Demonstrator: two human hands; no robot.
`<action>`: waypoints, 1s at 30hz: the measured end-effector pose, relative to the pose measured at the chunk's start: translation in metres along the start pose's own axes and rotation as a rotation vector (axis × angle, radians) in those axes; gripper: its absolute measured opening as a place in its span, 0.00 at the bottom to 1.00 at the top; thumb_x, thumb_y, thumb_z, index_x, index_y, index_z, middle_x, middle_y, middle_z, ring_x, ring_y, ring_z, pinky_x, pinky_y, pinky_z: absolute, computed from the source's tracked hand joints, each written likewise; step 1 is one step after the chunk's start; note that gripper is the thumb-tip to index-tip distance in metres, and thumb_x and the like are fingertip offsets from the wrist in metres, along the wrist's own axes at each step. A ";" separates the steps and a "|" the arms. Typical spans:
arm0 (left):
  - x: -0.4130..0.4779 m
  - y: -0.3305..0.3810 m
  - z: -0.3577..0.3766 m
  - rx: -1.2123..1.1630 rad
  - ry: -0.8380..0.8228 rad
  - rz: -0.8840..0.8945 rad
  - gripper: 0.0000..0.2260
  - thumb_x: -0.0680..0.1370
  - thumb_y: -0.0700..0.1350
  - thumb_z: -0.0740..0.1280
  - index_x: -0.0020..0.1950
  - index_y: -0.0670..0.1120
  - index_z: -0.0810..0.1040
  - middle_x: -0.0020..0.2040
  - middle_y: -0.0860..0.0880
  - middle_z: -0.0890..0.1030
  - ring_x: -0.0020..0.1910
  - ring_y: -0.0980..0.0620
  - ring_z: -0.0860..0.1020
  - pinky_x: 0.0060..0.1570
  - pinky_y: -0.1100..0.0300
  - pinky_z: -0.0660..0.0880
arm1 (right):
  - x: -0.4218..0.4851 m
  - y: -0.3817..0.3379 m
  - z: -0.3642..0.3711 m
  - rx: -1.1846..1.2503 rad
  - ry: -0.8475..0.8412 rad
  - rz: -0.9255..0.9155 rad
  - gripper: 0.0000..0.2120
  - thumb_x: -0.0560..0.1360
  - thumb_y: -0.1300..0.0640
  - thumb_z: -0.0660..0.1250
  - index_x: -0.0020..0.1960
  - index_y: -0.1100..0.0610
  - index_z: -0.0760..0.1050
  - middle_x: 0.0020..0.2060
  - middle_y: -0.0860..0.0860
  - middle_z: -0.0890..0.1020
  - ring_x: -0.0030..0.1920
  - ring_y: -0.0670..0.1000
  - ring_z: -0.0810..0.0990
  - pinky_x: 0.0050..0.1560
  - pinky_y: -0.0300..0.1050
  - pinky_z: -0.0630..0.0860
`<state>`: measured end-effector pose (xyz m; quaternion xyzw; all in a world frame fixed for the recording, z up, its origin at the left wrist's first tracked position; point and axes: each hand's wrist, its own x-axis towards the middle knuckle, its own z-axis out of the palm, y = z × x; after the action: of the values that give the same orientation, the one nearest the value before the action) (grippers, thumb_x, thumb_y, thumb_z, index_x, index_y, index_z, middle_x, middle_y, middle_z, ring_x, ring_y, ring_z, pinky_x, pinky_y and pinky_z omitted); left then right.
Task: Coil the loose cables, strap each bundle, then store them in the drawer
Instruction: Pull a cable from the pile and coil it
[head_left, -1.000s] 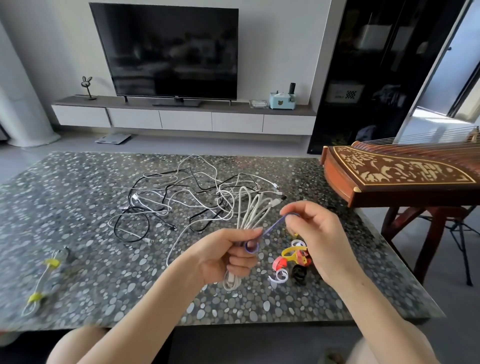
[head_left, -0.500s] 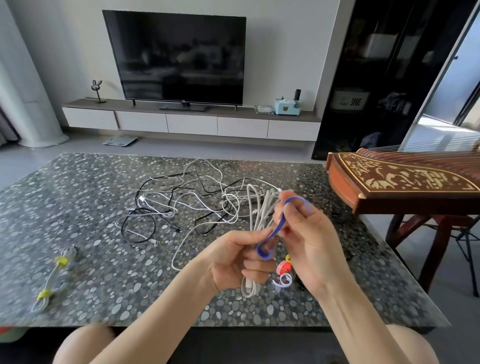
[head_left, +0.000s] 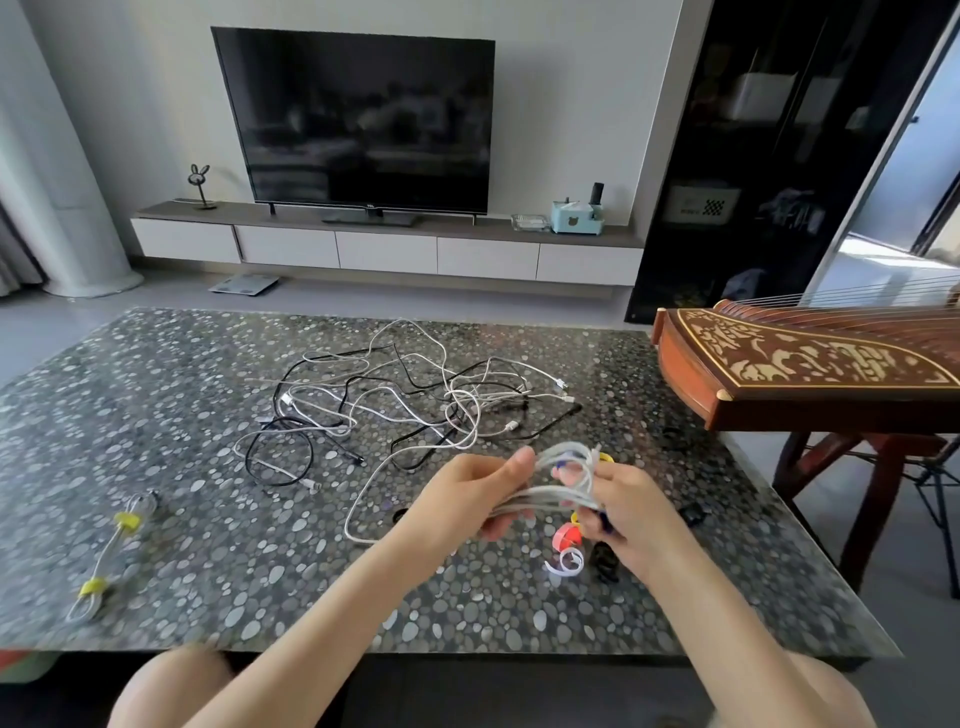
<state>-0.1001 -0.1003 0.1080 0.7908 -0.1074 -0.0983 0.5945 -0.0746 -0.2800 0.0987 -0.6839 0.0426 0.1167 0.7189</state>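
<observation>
The left hand (head_left: 467, 499) curls its fingers round one end of a coiled white cable (head_left: 563, 480), its smooth loops pulled long, and the right hand (head_left: 641, 514) grips the other end, a blue strap (head_left: 559, 464) showing between them. Under the right hand lie curly spare straps (head_left: 566, 538) on the glossy pebbled table (head_left: 208, 415); beyond both hands sprawl thin black and white loose cables (head_left: 405, 400).

Table top (head_left: 208, 415): glossy, smooth, reflective; pebble-pattern stone look.
Loose cables (head_left: 462, 410), table centre: smooth plastic-looking sheath, white and black, slight sheen.
White cable bundle (head_left: 561, 493), above table near edge: same smooth sheath.
Straps (head_left: 566, 536), on table near edge: thin, flexible, curled; material unclear.
Zither (head_left: 779, 374), right of table: lacquered wood, semi-gloss, pale inlay.
TV screen (head_left: 363, 119), beyond table: glossy black.
</observation>
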 end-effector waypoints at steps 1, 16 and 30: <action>0.001 0.001 0.003 0.088 0.009 -0.002 0.28 0.73 0.66 0.59 0.39 0.41 0.81 0.28 0.48 0.77 0.27 0.51 0.73 0.36 0.57 0.72 | 0.000 0.001 0.006 0.020 0.008 -0.013 0.10 0.77 0.67 0.61 0.40 0.64 0.78 0.23 0.53 0.74 0.20 0.47 0.67 0.20 0.37 0.63; 0.009 0.004 0.022 -0.204 0.412 0.126 0.02 0.74 0.48 0.71 0.42 0.53 0.84 0.31 0.57 0.80 0.26 0.63 0.72 0.26 0.73 0.64 | -0.013 0.008 0.030 0.218 -0.057 -0.200 0.13 0.77 0.67 0.59 0.39 0.62 0.79 0.27 0.55 0.74 0.22 0.47 0.67 0.22 0.38 0.63; 0.017 0.004 0.026 0.348 0.699 0.107 0.06 0.77 0.54 0.65 0.41 0.58 0.75 0.29 0.63 0.77 0.26 0.61 0.73 0.25 0.68 0.66 | -0.060 0.002 -0.003 -0.254 -0.179 -0.591 0.07 0.74 0.51 0.67 0.45 0.53 0.81 0.37 0.50 0.84 0.34 0.46 0.82 0.36 0.37 0.77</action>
<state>-0.0915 -0.1307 0.1045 0.8588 0.0452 0.2277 0.4567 -0.1324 -0.2900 0.1101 -0.7379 -0.2356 -0.0328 0.6316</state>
